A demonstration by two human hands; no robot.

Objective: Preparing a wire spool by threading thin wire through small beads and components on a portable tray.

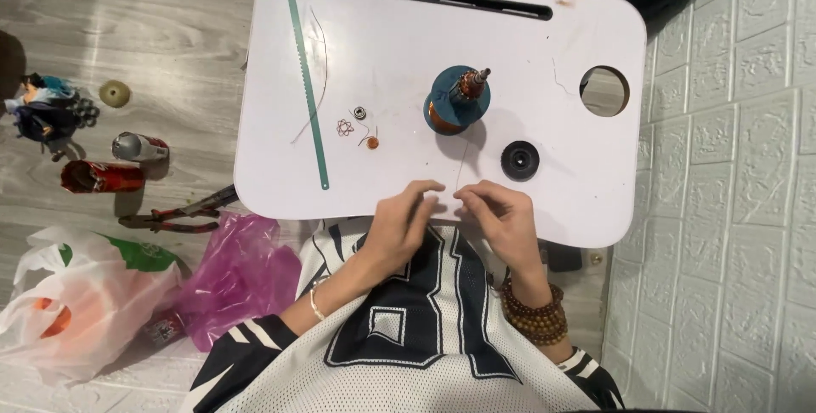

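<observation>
My left hand point(405, 219) and my right hand point(501, 217) meet at the near edge of a small white lap table point(399, 48). Their fingertips pinch a thin wire point(463, 162) that runs up to a blue spool with copper winding point(457, 100) standing mid-table. A black round cap point(519, 160) lies just right of the wire, beyond my right hand. Further left on the table lie a small wire flower shape point(344, 127), a tiny metal ring point(359, 112) and a small copper coil point(371, 142).
A green saw blade point(306, 82) and a loose bent wire point(321, 65) lie on the table's left side. On the floor to the left are red-handled pliers point(170, 219), two cans point(102, 177), a pink bag point(242, 273) and a white bag point(81, 302). A white textured wall point(731, 209) runs along the right.
</observation>
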